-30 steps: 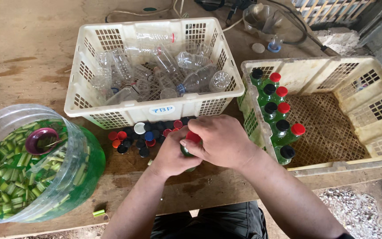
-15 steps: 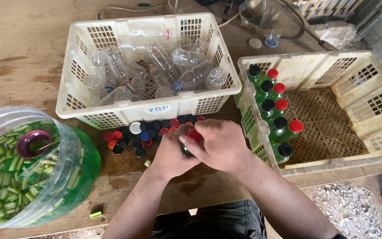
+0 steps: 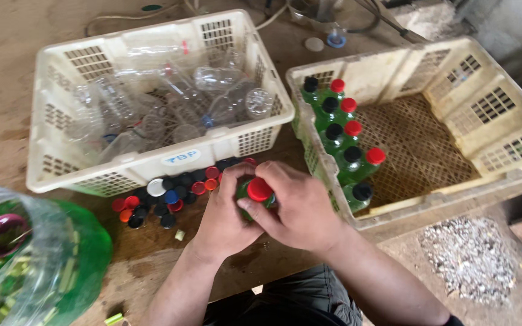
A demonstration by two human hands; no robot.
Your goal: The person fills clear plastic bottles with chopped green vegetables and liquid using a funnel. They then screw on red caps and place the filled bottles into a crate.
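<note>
My left hand (image 3: 223,217) wraps around a small green-filled bottle, mostly hidden between both hands. My right hand (image 3: 300,208) grips the bottle's red cap (image 3: 259,189) with thumb and fingers. Just behind the hands, a pile of loose red, black, white and blue caps (image 3: 167,193) lies on the wooden table. To the right, a cream crate (image 3: 454,115) holds several capped green bottles (image 3: 345,145) along its left wall.
A white basket (image 3: 152,163) of empty clear plastic bottles sits at the back left. A large clear bag-lined tub of green liquid and cut green pieces (image 3: 31,265), with a purple cup (image 3: 1,234) in it, stands at the lower left. Cables and a lone cap lie behind the crates.
The red cap is now visible under my right fingers on top of the bottle, where earlier my hands covered it. My view has shifted closer and to the right.
</note>
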